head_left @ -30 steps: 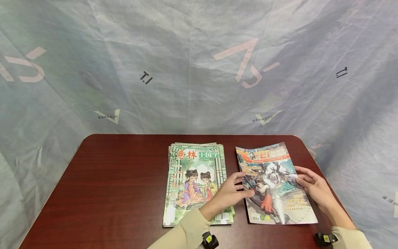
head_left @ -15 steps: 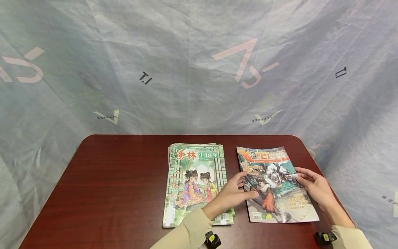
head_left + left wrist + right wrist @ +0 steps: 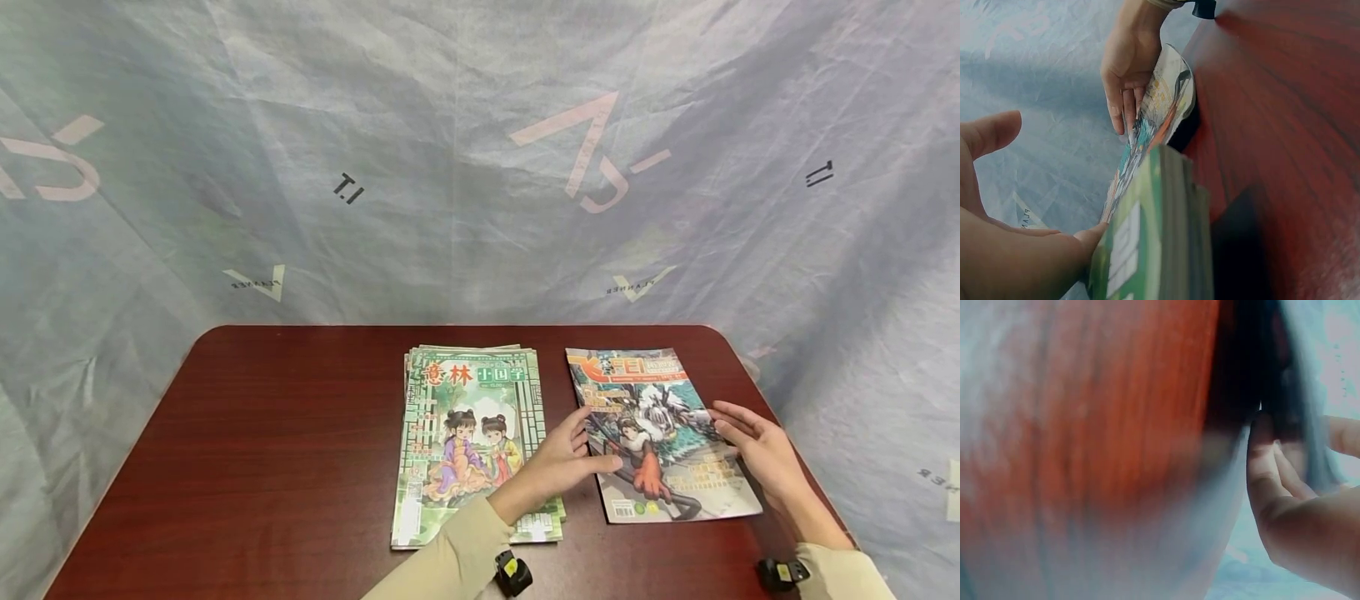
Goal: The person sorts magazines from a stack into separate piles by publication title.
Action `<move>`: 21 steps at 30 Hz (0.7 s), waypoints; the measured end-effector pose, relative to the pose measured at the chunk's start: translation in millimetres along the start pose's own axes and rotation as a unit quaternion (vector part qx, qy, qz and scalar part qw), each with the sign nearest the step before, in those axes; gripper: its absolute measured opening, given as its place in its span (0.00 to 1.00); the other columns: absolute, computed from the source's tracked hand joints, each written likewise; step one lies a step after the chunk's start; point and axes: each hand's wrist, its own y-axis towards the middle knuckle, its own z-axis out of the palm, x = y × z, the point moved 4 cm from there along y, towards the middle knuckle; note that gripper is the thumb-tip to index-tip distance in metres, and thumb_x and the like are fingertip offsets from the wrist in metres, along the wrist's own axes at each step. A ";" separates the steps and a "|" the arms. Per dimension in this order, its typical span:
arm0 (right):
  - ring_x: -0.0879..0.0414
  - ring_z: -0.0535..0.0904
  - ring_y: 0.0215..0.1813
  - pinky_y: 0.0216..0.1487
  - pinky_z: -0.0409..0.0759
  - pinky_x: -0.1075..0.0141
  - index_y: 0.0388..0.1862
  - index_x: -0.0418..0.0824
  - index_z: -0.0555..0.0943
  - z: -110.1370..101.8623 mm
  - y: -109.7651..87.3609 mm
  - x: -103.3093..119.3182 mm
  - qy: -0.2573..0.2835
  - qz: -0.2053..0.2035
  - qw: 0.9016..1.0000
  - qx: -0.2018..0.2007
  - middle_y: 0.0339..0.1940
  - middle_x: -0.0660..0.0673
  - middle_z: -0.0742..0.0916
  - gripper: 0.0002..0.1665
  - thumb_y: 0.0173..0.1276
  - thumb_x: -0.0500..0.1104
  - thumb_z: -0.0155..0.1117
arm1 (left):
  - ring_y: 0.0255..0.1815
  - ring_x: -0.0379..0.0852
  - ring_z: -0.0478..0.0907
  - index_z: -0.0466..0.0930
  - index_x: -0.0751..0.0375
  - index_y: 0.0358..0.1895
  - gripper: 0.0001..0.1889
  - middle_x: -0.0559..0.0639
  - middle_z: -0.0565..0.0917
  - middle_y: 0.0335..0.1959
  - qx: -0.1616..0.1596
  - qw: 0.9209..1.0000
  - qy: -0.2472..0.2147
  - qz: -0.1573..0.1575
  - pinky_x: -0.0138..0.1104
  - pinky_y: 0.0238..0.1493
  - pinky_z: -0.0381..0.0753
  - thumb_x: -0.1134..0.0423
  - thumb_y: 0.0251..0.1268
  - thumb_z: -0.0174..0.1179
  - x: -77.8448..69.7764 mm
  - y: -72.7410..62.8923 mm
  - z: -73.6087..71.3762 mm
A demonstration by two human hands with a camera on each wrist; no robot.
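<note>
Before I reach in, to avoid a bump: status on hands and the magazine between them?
Right hand holding magazine, right edge. Left hand at left edge, thumb over cover, grip unclear. Green-covered stack alongside, left sleeve partly across.

Soft light fills the head view, while the tabletop (image 3: pixel 1104 425) blurs in the right wrist view

Loose mag (image 3: pixel 678 437) teal/grey w/ orange title, underside prob. blackish (blurry); mag stack (image 3: pixel 465 442) mostly green; table (image 3: pixel 262 433) dk red, streaked.
</note>
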 end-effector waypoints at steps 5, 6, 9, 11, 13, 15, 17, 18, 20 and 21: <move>0.86 0.75 0.52 0.46 0.79 0.80 0.83 0.21 0.65 2.6 -0.1 1.7 -0.020 -0.001 1.000 0.012 0.59 0.66 0.86 0.35 0.90 0.42 0.59 | 0.87 0.69 0.61 0.52 0.65 0.91 0.50 0.72 0.59 0.88 0.004 1.000 -0.010 0.003 0.53 0.86 0.64 0.64 0.74 0.74 -0.7 1.6 -0.5; 0.87 0.74 0.53 0.47 0.78 0.82 0.84 0.22 0.64 3.4 -0.1 2.1 -0.029 -0.002 0.999 0.017 0.64 0.57 0.87 0.35 0.90 0.42 0.59 | 0.87 0.69 0.61 0.52 0.65 0.91 0.50 0.72 0.58 0.88 0.005 1.000 -0.010 0.001 0.53 0.86 0.64 0.64 0.74 0.74 -0.4 1.9 -0.5; 0.90 0.69 0.56 0.51 0.74 0.87 0.86 0.22 0.62 6.0 -0.6 3.7 -0.046 -0.004 0.998 0.034 0.76 0.29 0.80 0.37 0.91 0.43 0.58 | 0.87 0.68 0.60 0.51 0.64 0.91 0.51 0.72 0.58 0.88 0.005 1.000 -0.009 -0.002 0.53 0.87 0.62 0.63 0.74 0.74 -0.4 2.2 -0.8; 0.90 0.68 0.56 0.51 0.72 0.87 0.86 0.22 0.60 7.5 -1.3 4.7 -0.051 -0.003 0.998 0.040 0.80 0.19 0.72 0.38 0.91 0.43 0.58 | 0.88 0.68 0.60 0.52 0.63 0.91 0.51 0.71 0.59 0.88 0.005 1.000 -0.008 -0.007 0.54 0.87 0.61 0.62 0.74 0.74 -0.4 2.0 -1.3; 0.89 0.68 0.57 0.51 0.72 0.87 0.86 0.22 0.60 8.4 -1.9 5.6 -0.057 -0.002 0.997 0.043 0.80 0.17 0.71 0.38 0.91 0.44 0.58 | 0.88 0.68 0.60 0.52 0.62 0.91 0.51 0.70 0.59 0.88 0.005 1.000 -0.007 -0.013 0.55 0.87 0.60 0.62 0.73 0.74 0.0 1.8 -1.9; 0.89 0.68 0.57 0.51 0.72 0.87 0.86 0.21 0.61 8.9 -2.5 6.4 -0.061 -0.004 0.997 0.044 0.80 0.17 0.71 0.38 0.91 0.44 0.59 | 0.88 0.68 0.60 0.52 0.62 0.92 0.51 0.71 0.58 0.88 0.007 1.000 -0.009 -0.015 0.55 0.88 0.59 0.62 0.74 0.74 0.2 1.8 -2.6; 0.89 0.68 0.58 0.51 0.72 0.87 0.85 0.21 0.62 9.2 -3.1 7.0 -0.059 -0.005 0.997 0.044 0.80 0.17 0.71 0.38 0.91 0.44 0.59 | 0.88 0.68 0.59 0.51 0.63 0.92 0.51 0.71 0.58 0.88 0.009 1.000 -0.011 -0.015 0.55 0.88 0.59 0.62 0.74 0.74 0.5 1.9 -3.1; 0.89 0.68 0.57 0.51 0.72 0.87 0.85 0.21 0.62 9.3 -3.4 7.2 -0.057 -0.006 0.997 0.045 0.80 0.17 0.71 0.38 0.91 0.44 0.59 | 0.88 0.68 0.59 0.51 0.63 0.91 0.51 0.71 0.58 0.88 0.009 1.000 -0.011 -0.015 0.55 0.88 0.59 0.63 0.74 0.74 0.3 2.1 -3.4; 0.90 0.67 0.57 0.51 0.72 0.87 0.85 0.21 0.62 9.4 -4.0 7.5 -0.055 -0.008 0.997 0.049 0.80 0.17 0.71 0.39 0.91 0.45 0.59 | 0.88 0.68 0.59 0.51 0.63 0.91 0.51 0.72 0.57 0.88 0.009 1.000 -0.014 -0.014 0.55 0.88 0.59 0.64 0.73 0.74 0.1 2.4 -3.9; 0.90 0.67 0.57 0.52 0.73 0.87 0.85 0.21 0.62 9.3 -4.2 7.4 -0.054 -0.009 0.997 0.049 0.80 0.17 0.71 0.39 0.91 0.45 0.59 | 0.88 0.68 0.59 0.51 0.63 0.91 0.51 0.72 0.58 0.88 0.008 1.000 -0.016 -0.015 0.55 0.88 0.59 0.64 0.74 0.74 0.0 2.5 -4.1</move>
